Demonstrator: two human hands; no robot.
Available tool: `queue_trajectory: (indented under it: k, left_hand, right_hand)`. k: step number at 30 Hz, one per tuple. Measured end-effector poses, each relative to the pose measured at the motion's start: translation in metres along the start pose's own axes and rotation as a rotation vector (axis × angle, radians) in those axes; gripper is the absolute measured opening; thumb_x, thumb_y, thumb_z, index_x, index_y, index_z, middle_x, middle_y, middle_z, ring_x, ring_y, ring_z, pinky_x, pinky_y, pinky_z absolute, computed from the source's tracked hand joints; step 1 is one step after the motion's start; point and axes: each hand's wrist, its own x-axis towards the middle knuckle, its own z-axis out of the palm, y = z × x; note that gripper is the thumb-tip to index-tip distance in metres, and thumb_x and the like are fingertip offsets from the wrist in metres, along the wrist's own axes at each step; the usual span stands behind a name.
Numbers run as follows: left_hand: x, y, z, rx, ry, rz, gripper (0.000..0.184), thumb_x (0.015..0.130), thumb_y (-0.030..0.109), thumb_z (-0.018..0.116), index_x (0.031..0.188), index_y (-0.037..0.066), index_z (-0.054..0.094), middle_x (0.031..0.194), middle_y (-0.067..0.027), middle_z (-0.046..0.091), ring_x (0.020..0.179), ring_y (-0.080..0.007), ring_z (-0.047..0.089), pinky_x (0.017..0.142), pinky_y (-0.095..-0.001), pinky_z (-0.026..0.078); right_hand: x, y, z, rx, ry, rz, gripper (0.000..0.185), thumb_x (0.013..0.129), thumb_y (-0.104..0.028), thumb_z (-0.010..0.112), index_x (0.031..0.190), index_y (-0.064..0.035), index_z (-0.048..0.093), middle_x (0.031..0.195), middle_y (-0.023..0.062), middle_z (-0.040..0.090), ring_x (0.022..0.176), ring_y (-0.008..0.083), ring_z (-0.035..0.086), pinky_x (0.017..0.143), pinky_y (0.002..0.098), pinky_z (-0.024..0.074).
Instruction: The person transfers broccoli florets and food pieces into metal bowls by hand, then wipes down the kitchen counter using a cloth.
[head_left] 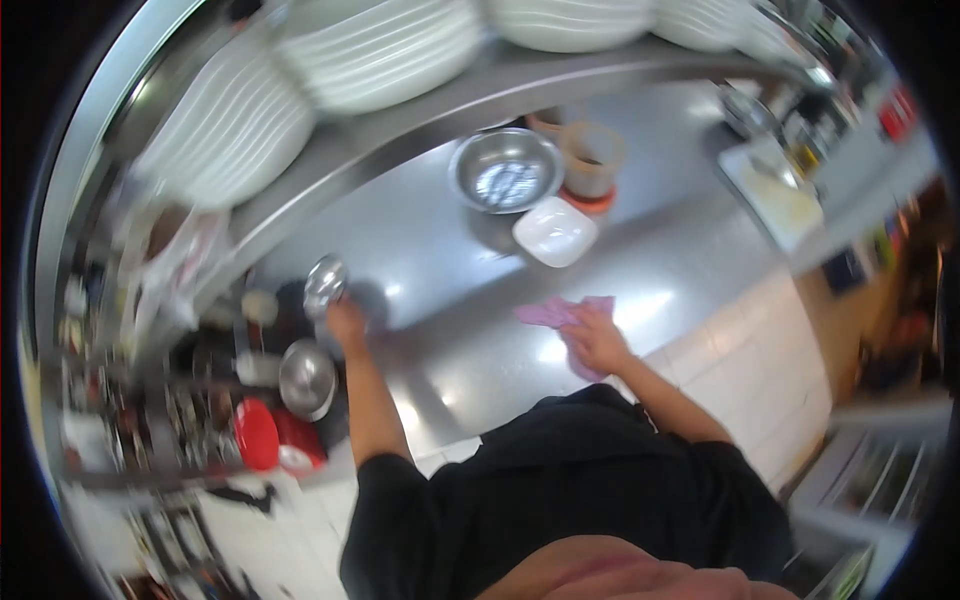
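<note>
At the left part of the steel counter (470, 370), my left hand (347, 320) is closed on a small shiny metal bowl (325, 283), which looks tilted. A pink cloth (545, 312) lies bunched under my right hand (598, 342), near the counter's front edge. My right fingers are pressed onto the cloth. Further back stand a round metal bowl (507, 172) and a white square dish (556, 233), close together. Beside them is a translucent tub (591, 160) with something orange at its base.
Stacks of white plates (380, 52) line the shelf above the counter's back. A cutting board (770, 195) lies at the right. On the left are another metal bowl (308, 380), a red container (257, 435) and cluttered utensils.
</note>
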Motion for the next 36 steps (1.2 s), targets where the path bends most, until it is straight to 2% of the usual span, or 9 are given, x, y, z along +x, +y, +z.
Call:
queue_trajectory:
  k: [2, 3, 5, 9, 17, 22, 29, 31, 36]
  left_hand:
    - [0.009, -0.024, 0.014, 0.084, 0.351, 0.188, 0.030, 0.098, 0.022, 0.053, 0.107, -0.004, 0.065, 0.104, -0.0220, 0.070, 0.096, -0.0425, 0.068, 0.086, -0.0489, 0.054]
    - [-0.004, 0.004, -0.033, -0.148, 0.090, -0.099, 0.038, 0.099, 0.027, 0.054, 0.110, -0.009, 0.061, 0.113, -0.0277, 0.067, 0.101, -0.0458, 0.067, 0.088, -0.0503, 0.053]
    - [0.011, -0.026, 0.004, -0.182, 0.033, -0.087, 0.047, 0.099, 0.030, 0.055, 0.122, -0.010, 0.052, 0.117, -0.0315, 0.064, 0.106, -0.0474, 0.065, 0.090, -0.0511, 0.052]
    - [-0.054, 0.042, -0.031, -0.344, -0.038, -0.161, 0.092, 0.098, 0.036, 0.058, 0.153, -0.010, 0.000, 0.130, -0.0398, 0.054, 0.118, -0.0519, 0.057, 0.101, -0.0529, 0.046]
    - [-0.274, 0.194, -0.025, -0.307, -0.096, 0.453, 0.063, 0.093, 0.023, 0.062, 0.145, -0.002, 0.039, 0.150, -0.0288, 0.040, 0.138, -0.0425, 0.041, 0.115, -0.0488, 0.033]
    - [-0.252, 0.176, -0.013, -0.701, -0.073, 0.106, 0.050, 0.090, 0.019, 0.062, 0.133, -0.005, 0.049, 0.137, -0.0261, 0.048, 0.128, -0.0422, 0.047, 0.109, -0.0504, 0.037]
    - [-0.263, 0.195, 0.005, -0.267, 0.147, 0.191, 0.042, 0.093, 0.018, 0.060, 0.127, -0.006, 0.052, 0.131, -0.0280, 0.050, 0.120, -0.0435, 0.050, 0.104, -0.0498, 0.041]
    - [-0.281, 0.216, 0.002, -0.253, 0.233, -0.036, 0.040, 0.094, 0.018, 0.059, 0.125, -0.006, 0.054, 0.127, -0.0275, 0.052, 0.117, -0.0440, 0.052, 0.101, -0.0511, 0.041]
    - [-0.348, 0.303, -0.006, -0.106, 0.065, 0.064, 0.042, 0.090, 0.023, 0.064, 0.122, -0.003, 0.056, 0.130, -0.0276, 0.052, 0.120, -0.0445, 0.051, 0.102, -0.0499, 0.041]
  right_hand:
    - [-0.054, 0.034, -0.027, -0.021, 0.047, 0.226, 0.038, 0.076, -0.009, 0.062, 0.113, -0.0099, 0.071, 0.131, 0.0211, 0.058, 0.122, 0.0424, 0.053, 0.107, 0.0522, 0.0406]
    - [-0.081, 0.042, -0.028, -0.109, 0.091, 0.362, 0.039, 0.076, -0.010, 0.061, 0.114, -0.0098, 0.070, 0.131, 0.0219, 0.058, 0.121, 0.0438, 0.053, 0.107, 0.0522, 0.0405]
    - [-0.097, 0.052, -0.056, -0.230, 0.200, 0.483, 0.037, 0.078, -0.011, 0.061, 0.114, -0.0096, 0.070, 0.131, 0.0216, 0.058, 0.121, 0.0438, 0.052, 0.107, 0.0519, 0.0398]
    - [-0.095, 0.076, -0.054, -0.368, 0.340, 0.606, 0.030, 0.081, -0.016, 0.063, 0.110, -0.0112, 0.070, 0.127, 0.0196, 0.060, 0.122, 0.0416, 0.052, 0.108, 0.0525, 0.0376]
    - [-0.056, 0.078, -0.042, -0.495, 0.388, 0.800, 0.032, 0.081, -0.022, 0.065, 0.112, -0.0153, 0.069, 0.128, 0.0161, 0.059, 0.126, 0.0386, 0.048, 0.108, 0.0542, 0.0339]
    - [-0.040, 0.102, -0.046, -0.317, 0.340, 0.616, 0.032, 0.079, -0.020, 0.064, 0.110, -0.0148, 0.070, 0.128, 0.0153, 0.058, 0.125, 0.0373, 0.049, 0.106, 0.0543, 0.0349]
    - [-0.061, 0.170, -0.088, -0.164, 0.283, 0.237, 0.026, 0.082, -0.022, 0.063, 0.104, -0.0120, 0.071, 0.126, 0.0157, 0.062, 0.118, 0.0380, 0.054, 0.101, 0.0533, 0.0405]
    - [-0.089, 0.239, -0.115, -0.191, 0.289, 0.329, 0.025, 0.082, -0.022, 0.062, 0.103, -0.0117, 0.072, 0.121, 0.0163, 0.064, 0.115, 0.0379, 0.056, 0.099, 0.0523, 0.0421]
    - [-0.167, 0.388, -0.228, -0.279, 0.394, 0.532, 0.026, 0.081, -0.019, 0.061, 0.104, -0.0110, 0.072, 0.114, 0.0194, 0.066, 0.108, 0.0397, 0.059, 0.097, 0.0515, 0.0449]
